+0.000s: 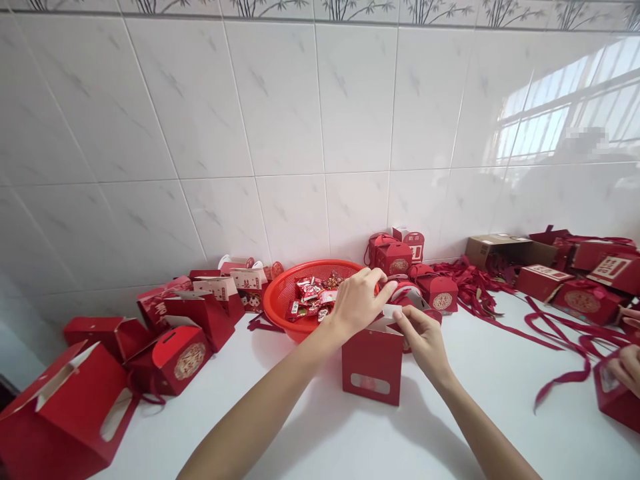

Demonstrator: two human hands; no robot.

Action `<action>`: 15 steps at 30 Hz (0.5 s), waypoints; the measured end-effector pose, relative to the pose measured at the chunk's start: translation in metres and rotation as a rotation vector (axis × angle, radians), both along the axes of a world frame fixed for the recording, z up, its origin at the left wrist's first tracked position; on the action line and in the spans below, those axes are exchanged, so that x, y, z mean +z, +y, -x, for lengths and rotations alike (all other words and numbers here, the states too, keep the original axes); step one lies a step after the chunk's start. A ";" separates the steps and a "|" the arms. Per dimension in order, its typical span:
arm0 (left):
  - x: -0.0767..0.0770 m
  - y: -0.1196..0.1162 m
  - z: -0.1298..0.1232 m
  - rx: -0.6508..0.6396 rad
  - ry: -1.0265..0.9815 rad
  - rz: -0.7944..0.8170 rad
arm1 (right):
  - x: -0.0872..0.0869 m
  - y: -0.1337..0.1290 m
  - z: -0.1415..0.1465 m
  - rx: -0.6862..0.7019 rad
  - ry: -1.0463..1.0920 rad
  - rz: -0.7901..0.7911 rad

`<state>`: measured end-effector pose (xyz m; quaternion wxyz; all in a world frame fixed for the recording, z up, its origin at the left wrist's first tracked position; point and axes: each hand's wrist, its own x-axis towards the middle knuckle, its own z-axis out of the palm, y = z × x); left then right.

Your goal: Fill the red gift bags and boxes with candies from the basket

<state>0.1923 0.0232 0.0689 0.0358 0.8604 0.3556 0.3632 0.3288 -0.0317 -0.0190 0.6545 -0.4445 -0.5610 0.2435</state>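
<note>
A dark red paper gift box (371, 367) with a small clear window stands upright on the white table in front of me. Its top is open, with pale flaps showing. My right hand (423, 337) pinches a white flap (391, 311) at the box's top right. Over the box's top edge is my left hand (357, 300), thumb and forefinger apart, the other fingers partly hidden behind the hand. Just behind it sits a red plastic basket (280, 293) holding wrapped candies (307, 297).
Red gift boxes (173, 360) crowd the left side. More boxes (395, 257) stand behind. To the right lie dark red ribbons (475, 287), a cardboard carton (505, 248) and piled boxes (590, 297). Another person's hand (631, 363) touches a box at the right edge. A tiled wall closes the back.
</note>
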 end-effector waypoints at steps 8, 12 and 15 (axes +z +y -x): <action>-0.001 0.001 -0.003 -0.041 -0.011 0.056 | 0.000 0.001 0.000 0.007 0.002 0.020; 0.001 0.001 -0.004 -0.204 -0.276 0.084 | 0.000 0.001 0.000 0.017 0.022 0.025; 0.007 0.000 -0.006 -0.303 -0.495 0.151 | 0.000 0.001 0.001 0.003 0.025 0.027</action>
